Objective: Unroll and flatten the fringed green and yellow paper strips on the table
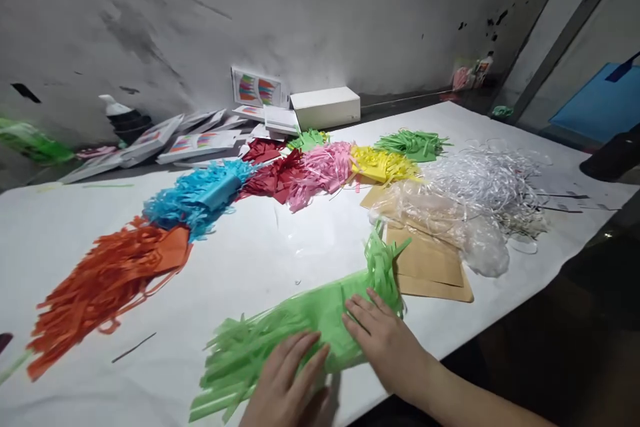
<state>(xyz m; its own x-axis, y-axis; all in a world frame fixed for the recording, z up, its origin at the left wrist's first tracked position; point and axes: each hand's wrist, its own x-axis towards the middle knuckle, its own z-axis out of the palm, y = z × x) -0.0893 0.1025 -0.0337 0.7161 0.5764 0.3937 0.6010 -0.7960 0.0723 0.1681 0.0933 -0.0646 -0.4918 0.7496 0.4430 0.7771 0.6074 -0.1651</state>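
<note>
**Two hands flat on green fringe**

Both hands, left (287,380) and right (385,340), lay open, palms pressing a soft, crinkled green fringe (300,330) at the bench's (280,253) near edge. Beyond it lay seven more fringed paper bundles; right of it, two kraft sheets (433,270) and one clear tangle (470,207).

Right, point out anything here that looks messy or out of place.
The clear strips spread in a loose tangle over the brown envelopes, unlike the bundled coloured fringes. Both hands press the green fringe; nothing looks damaged.

paper fringe bundles (300,337): 8 | white box (325,107): 1 | hands (385,340): 2
</note>
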